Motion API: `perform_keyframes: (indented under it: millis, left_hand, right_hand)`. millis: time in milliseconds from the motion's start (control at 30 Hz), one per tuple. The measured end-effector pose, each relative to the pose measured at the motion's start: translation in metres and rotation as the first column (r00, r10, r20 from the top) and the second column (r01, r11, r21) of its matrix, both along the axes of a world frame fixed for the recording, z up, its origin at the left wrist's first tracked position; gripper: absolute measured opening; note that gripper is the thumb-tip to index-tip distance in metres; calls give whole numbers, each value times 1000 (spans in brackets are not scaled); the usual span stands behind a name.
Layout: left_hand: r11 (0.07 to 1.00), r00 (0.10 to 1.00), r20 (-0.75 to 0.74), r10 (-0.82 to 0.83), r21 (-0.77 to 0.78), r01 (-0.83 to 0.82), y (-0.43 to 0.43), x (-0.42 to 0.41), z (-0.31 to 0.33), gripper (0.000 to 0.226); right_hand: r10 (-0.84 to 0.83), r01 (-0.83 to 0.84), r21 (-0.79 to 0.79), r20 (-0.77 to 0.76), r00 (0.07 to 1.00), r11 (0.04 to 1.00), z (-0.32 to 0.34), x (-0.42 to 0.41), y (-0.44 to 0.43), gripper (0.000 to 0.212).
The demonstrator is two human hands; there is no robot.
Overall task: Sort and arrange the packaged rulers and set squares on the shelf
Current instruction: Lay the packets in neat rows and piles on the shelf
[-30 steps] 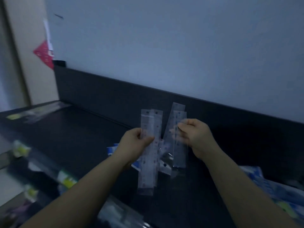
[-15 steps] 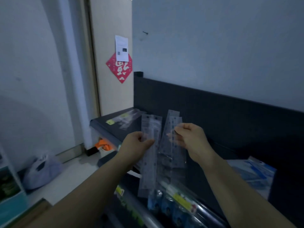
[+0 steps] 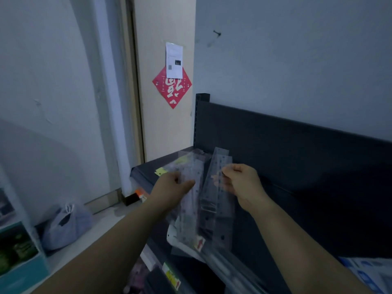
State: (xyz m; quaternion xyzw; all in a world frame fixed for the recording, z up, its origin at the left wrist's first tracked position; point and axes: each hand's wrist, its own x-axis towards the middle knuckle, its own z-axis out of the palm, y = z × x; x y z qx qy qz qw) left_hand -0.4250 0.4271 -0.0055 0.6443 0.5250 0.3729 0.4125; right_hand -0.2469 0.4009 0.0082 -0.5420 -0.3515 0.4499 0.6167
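Observation:
My left hand (image 3: 169, 190) grips a clear packaged ruler (image 3: 191, 206) that hangs down over the dark shelf (image 3: 297, 209). My right hand (image 3: 241, 183) pinches the upper part of a second bundle of clear packaged rulers (image 3: 216, 200), held just right of the first. Both bundles are upright and slightly fanned apart. More clear packages (image 3: 184, 162) lie flat at the shelf's far left end, with a yellow label (image 3: 160, 172) near the edge.
The shelf's dark back panel (image 3: 275, 134) rises behind my hands. Blue-and-white packets (image 3: 367, 272) lie at the lower right. Price tags (image 3: 172, 276) line the shelf front. A plastic bag (image 3: 65, 225) sits on the floor left, by a door with a red diamond sign (image 3: 171, 87).
The view has swung left, bringing the door, wall and floor into sight. Both hands keep their hold on the rulers, now over the shelf's left end.

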Motion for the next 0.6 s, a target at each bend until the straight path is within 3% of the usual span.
perform_keyframes:
  millis: [167, 367, 500, 600]
  left_hand:
    - [1000, 999, -45, -19, 18, 20, 64, 6, 6, 25]
    - [998, 980, -197, -40, 41, 49, 136, 5, 2, 31]
    - [994, 974, -209, -87, 49, 99, 175, 12, -3, 23]
    - [978, 945, -297, -139, 112, 179, 204, 18, -8, 19]
  right_hand:
    - [-2, 3, -44, 15, 1000, 999, -9, 10, 64, 8]
    - [-50, 64, -113, 125, 991, 992, -24, 20, 134, 13]
    - [-150, 198, -158, 270, 951, 967, -32, 20, 159, 19]
    - [-186, 270, -175, 391, 902, 947, -46, 20, 175, 21]
